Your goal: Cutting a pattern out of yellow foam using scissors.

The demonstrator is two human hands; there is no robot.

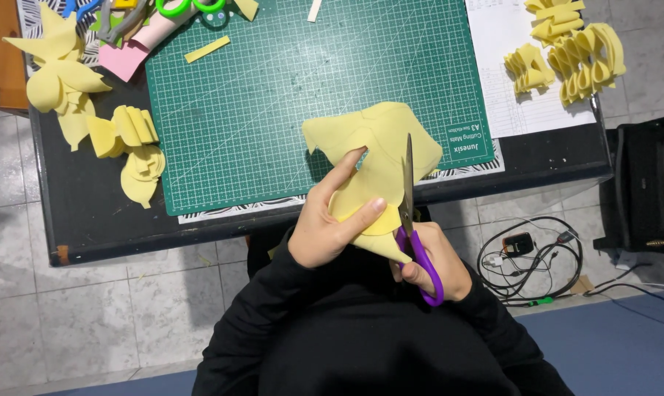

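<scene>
Foam sheet [379, 158], yellow and floppy, hangs over the near edge of the green cutting mat [273, 95]. The left hand [328, 220] pinches its lower part, thumb on top. The right hand [434, 268] grips purple-handled scissors [412, 220], blades along the sheet. It looks light and soft — best held close beside the cut.

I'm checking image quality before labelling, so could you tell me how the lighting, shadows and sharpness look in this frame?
Head view: even, soft light; the left hand and yellow foam sheet cast a faint shadow on the green cutting mat. Head view: mild sheen on the scissors blade in the right hand, no harsh glare. Head view: sharp throughout; table edges bow slightly.
</scene>
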